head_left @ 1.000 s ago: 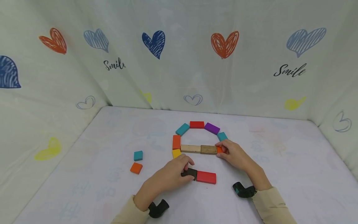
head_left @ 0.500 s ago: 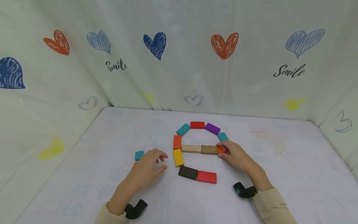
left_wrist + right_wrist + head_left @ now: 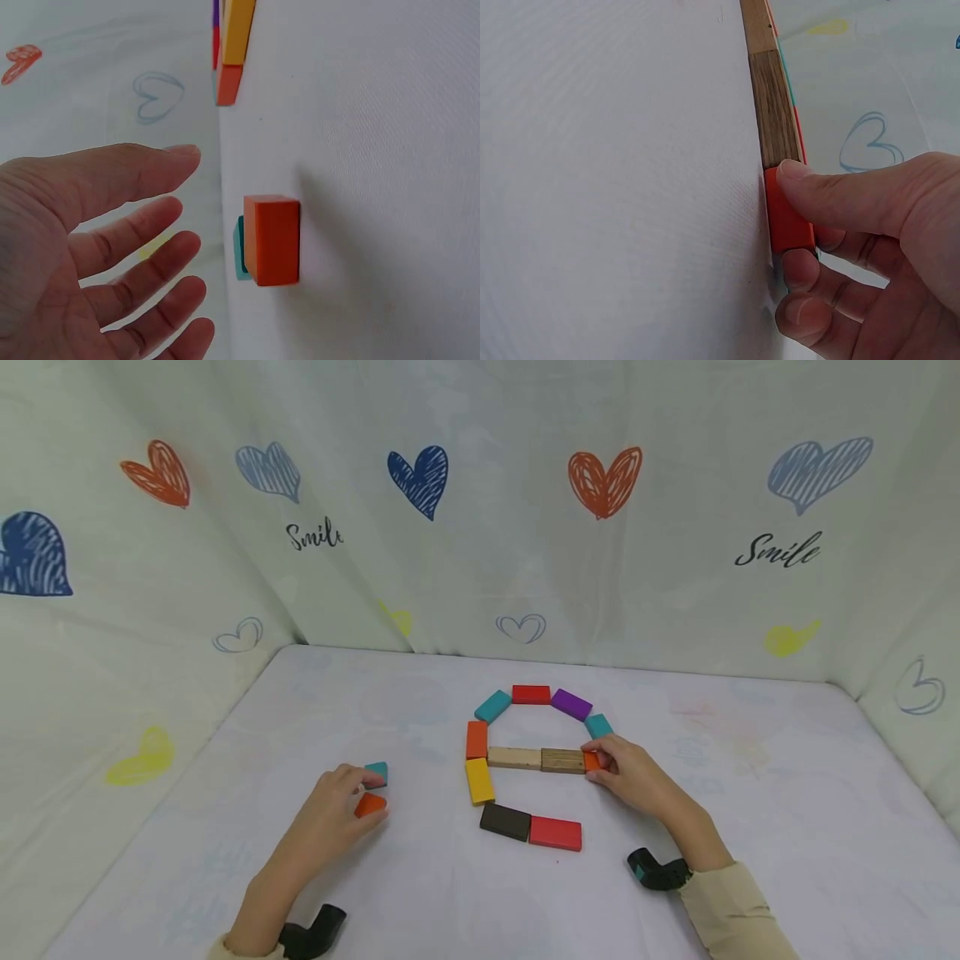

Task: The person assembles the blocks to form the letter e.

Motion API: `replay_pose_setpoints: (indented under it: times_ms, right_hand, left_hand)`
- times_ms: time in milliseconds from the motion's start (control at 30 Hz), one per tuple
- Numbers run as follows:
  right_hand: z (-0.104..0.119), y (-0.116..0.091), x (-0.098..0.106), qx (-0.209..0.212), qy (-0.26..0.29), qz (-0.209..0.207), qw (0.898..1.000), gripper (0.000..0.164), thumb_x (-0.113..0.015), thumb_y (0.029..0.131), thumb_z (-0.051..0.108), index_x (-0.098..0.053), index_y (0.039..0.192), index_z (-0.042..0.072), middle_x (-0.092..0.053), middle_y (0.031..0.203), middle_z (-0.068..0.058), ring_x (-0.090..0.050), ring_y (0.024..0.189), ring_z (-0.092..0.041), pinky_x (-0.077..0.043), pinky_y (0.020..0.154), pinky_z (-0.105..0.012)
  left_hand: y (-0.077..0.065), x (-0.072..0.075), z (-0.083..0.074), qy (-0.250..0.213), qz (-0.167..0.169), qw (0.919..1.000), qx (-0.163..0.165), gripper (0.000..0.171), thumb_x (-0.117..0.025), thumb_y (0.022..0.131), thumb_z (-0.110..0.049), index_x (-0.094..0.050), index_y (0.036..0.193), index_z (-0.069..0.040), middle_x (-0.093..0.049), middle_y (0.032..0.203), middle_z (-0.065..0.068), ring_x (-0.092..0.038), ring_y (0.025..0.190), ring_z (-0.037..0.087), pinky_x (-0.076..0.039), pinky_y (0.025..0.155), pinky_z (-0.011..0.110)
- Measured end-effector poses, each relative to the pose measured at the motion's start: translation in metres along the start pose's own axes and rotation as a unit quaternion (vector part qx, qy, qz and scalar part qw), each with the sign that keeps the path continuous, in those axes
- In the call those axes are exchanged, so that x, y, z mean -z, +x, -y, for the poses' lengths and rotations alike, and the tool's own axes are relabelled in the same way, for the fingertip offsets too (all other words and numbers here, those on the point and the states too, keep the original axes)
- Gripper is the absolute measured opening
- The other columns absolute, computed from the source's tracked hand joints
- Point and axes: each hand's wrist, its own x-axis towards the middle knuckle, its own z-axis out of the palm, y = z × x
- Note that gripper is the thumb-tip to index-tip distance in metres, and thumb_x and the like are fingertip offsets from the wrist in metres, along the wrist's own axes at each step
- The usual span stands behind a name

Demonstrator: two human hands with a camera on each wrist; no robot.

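My left hand [image 3: 327, 814] is at the orange block [image 3: 370, 805], with thumb and fingers spread around it. In the left wrist view the fingers [image 3: 142, 217] stand apart from that block [image 3: 273, 240], holding nothing. A teal block [image 3: 378, 773] lies just behind it, partly covered by the fingers. My right hand [image 3: 637, 777] pinches another orange block [image 3: 592, 761], set at the end of a brown wooden block [image 3: 562, 761]. In the right wrist view the thumb lies on this red-orange block [image 3: 789, 214], with fingertips at its far side and end.
Several blocks form a ring-like outline: yellow [image 3: 479, 782], orange [image 3: 476, 739], teal [image 3: 492, 706], red [image 3: 531, 695], purple [image 3: 572, 704] and teal [image 3: 597, 725]. A pale wooden block [image 3: 513, 757] crosses it. Below lie a black block [image 3: 505, 822] and a red block [image 3: 555, 833].
My left hand has let go of the black block and moved left to the loose orange and teal blocks. The right hand stays on its orange block.
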Motion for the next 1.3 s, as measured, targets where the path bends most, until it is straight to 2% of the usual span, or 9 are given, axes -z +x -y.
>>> replay_pose_setpoints:
  times_ms: [300, 400, 600, 733, 1067, 1300]
  right_hand:
    - [-0.001, 0.0, -0.001, -0.007, -0.003, 0.0, 1.0, 0.038, -0.067, 0.084, 0.01, -0.056, 0.119, 0.002, -0.047, 0.082, -0.003, -0.045, 0.081, -0.016, -0.042, 0.064, -0.021]
    - [-0.001, 0.0, -0.001, -0.005, -0.002, -0.001, 1.0, 0.038, -0.067, 0.083, 0.01, -0.056, 0.119, 0.002, -0.047, 0.082, -0.003, -0.045, 0.081, -0.016, -0.042, 0.064, -0.021]
    - [-0.001, 0.0, -0.001, -0.004, 0.001, -0.001, 1.0, 0.038, -0.067, 0.084, 0.01, -0.056, 0.119, 0.002, -0.046, 0.082, -0.003, -0.045, 0.081, -0.016, -0.042, 0.063, -0.021]
    - [-0.001, 0.0, -0.001, -0.004, 0.0, -0.002, 1.0, 0.038, -0.067, 0.084, 0.01, -0.056, 0.119, 0.002, -0.047, 0.083, -0.003, -0.045, 0.081, -0.016, -0.042, 0.063, -0.021]
    - [-0.001, 0.0, -0.001, -0.003, 0.003, -0.002, 1.0, 0.038, -0.067, 0.084, 0.01, -0.056, 0.119, 0.003, -0.047, 0.084, -0.003, -0.045, 0.081, -0.016, -0.042, 0.063, -0.02]
    - [-0.003, 0.001, -0.002, -0.002, 0.002, -0.003, 1.0, 0.037, -0.067, 0.084, 0.011, -0.056, 0.119, 0.003, -0.047, 0.084, -0.003, -0.045, 0.082, -0.016, -0.042, 0.064, -0.02]
  left_hand:
    - [-0.004, 0.004, 0.017, -0.019, 0.046, 0.997, 0.059, 0.04, -0.073, 0.079, -0.015, -0.058, 0.115, -0.008, -0.055, 0.109, 0.008, -0.053, 0.096, 0.022, -0.05, 0.084, 0.041]
    - [-0.005, 0.003, 0.023, -0.033, 0.055, 0.9967, 0.05, 0.038, -0.071, 0.08, -0.013, -0.058, 0.116, -0.01, -0.055, 0.106, 0.007, -0.054, 0.093, 0.019, -0.05, 0.082, 0.038]
    - [-0.007, 0.004, 0.032, -0.057, 0.072, 0.9957, 0.009, 0.038, -0.069, 0.082, -0.009, -0.058, 0.117, -0.01, -0.056, 0.097, 0.004, -0.052, 0.085, 0.015, -0.048, 0.073, 0.027]
    - [-0.007, 0.003, 0.035, -0.073, 0.08, 0.9941, 0.0, 0.038, -0.067, 0.083, -0.006, -0.056, 0.119, -0.008, -0.055, 0.095, 0.003, -0.05, 0.08, 0.012, -0.046, 0.069, 0.022]
    - [-0.007, 0.001, 0.037, -0.075, 0.082, 0.9938, -0.002, 0.038, -0.065, 0.084, -0.006, -0.055, 0.12, -0.006, -0.056, 0.092, 0.003, -0.049, 0.077, 0.009, -0.044, 0.067, 0.022]
    - [-0.005, 0.0, 0.037, -0.07, 0.084, 0.994, 0.012, 0.036, -0.064, 0.085, -0.007, -0.055, 0.119, -0.004, -0.057, 0.091, 0.002, -0.05, 0.079, 0.011, -0.045, 0.068, 0.022]
